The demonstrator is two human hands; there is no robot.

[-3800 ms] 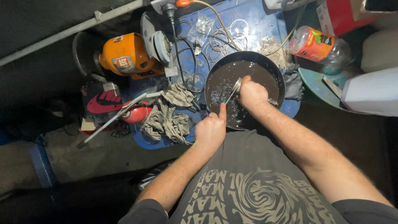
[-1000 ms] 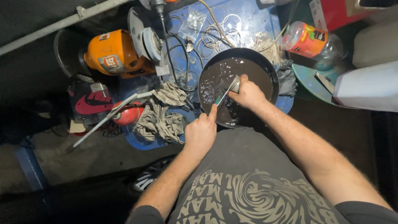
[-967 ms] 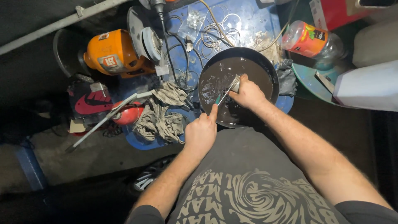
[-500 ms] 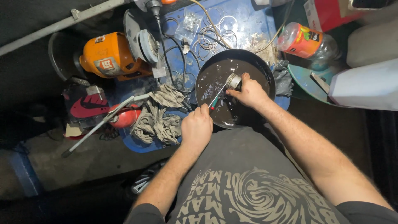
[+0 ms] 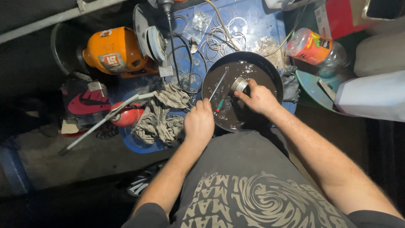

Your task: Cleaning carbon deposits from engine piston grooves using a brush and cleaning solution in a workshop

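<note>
Since half a second ago my right hand (image 5: 258, 98) dropped the screwdriver (image 5: 217, 93), which now lies loose in the black pan (image 5: 270, 71). Left to right: orange grinder (image 5: 116, 50), grey rags (image 5: 162, 114), then my left hand (image 5: 199, 123) curled on the pan's near rim, empty as far as I see. Right hand pinches a small metal ring (image 5: 239, 84) inside the wet pan. Wire loops (image 5: 221, 36) sit behind on the blue tabletop (image 5: 257, 25); orange jar (image 5: 310, 45) far right.

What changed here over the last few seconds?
The right hand let go of the screwdriver, which now lies in the pan, and took hold of a small metal ring. The left hand stayed at the pan's rim.
</note>
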